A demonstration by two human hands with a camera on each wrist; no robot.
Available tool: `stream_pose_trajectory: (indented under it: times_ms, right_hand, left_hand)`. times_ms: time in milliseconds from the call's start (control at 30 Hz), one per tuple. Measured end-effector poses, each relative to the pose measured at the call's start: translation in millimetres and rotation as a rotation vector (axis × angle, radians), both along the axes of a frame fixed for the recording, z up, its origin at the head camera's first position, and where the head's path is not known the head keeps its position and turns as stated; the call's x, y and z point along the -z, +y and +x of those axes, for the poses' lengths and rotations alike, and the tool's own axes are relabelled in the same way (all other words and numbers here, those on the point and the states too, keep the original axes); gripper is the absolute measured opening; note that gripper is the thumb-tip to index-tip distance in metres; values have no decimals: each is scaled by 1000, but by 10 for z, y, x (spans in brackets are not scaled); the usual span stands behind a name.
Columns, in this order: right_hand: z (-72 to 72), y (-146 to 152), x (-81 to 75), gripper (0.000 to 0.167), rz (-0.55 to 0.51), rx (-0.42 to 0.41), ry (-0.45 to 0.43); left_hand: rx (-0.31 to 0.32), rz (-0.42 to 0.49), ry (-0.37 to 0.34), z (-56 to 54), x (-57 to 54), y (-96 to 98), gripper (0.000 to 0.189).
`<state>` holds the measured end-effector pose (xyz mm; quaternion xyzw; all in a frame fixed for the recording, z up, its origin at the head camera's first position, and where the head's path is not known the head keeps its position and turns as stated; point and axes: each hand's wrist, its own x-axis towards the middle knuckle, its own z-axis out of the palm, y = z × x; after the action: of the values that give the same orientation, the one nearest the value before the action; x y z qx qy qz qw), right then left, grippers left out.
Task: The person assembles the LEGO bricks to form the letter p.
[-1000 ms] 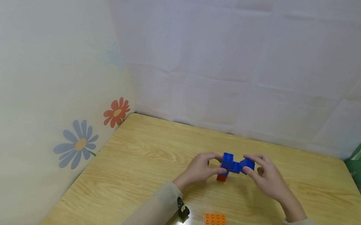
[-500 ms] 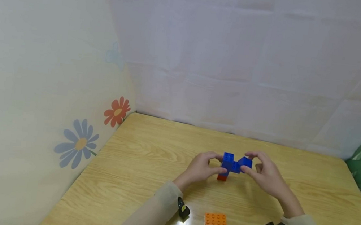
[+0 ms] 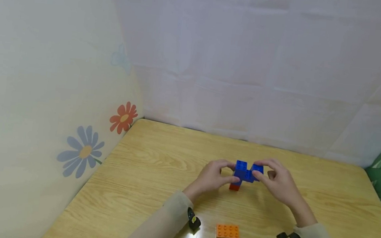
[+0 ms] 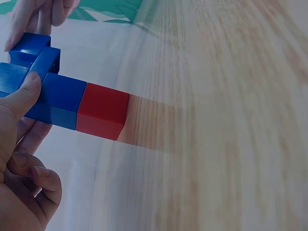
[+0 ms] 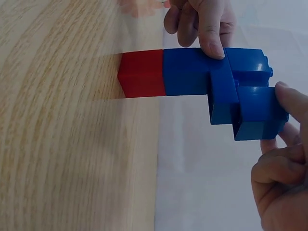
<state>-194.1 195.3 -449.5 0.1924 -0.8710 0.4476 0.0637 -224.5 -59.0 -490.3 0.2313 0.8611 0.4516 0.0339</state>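
A stack of toy building bricks stands on the table, with a red brick (image 5: 142, 74) at its foot and a blue brick (image 5: 186, 72) on that. Above them a flatter blue brick (image 5: 222, 96) juts out to the right, bearing another blue brick (image 3: 240, 169) on its left end. My left hand (image 3: 210, 177) grips the stack from the left, thumb in front at the flatter brick. Between thumb and fingers my right hand (image 3: 282, 183) pinches a separate blue brick (image 5: 262, 108), level and right at the top of the jutting end.
An orange brick (image 3: 228, 232) with studs up lies on the wooden table (image 3: 128, 189) near the front, between the forearms. A pale cloth wall (image 3: 216, 60) rises behind the table, and a flower-printed wall (image 3: 44, 62) runs along the left.
My right hand has moved left with its blue brick, which has turned from tilted to level over the jutting end. The left hand keeps its hold on the stack.
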Motion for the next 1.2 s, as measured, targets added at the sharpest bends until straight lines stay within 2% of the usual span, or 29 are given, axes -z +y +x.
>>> stream_pose_trajectory:
  times_ms: [333,767,1033,1200]
  right_hand:
    - [-25,-9,-15,28,-4,-9,-12]
    - [-24,5,1,29,10,-3,-2]
    - [23,24,24,35,59,-13,132]
    - [87,30,18,39,43,-46,223]
  left_hand:
    - [10,-3,8,-9,-14,-6,40]
    - [19,7,8,-34,23,1,41]
    - [20,5,18,-34,32,-4,41]
    - [14,4,38,-33,24,-15,41]
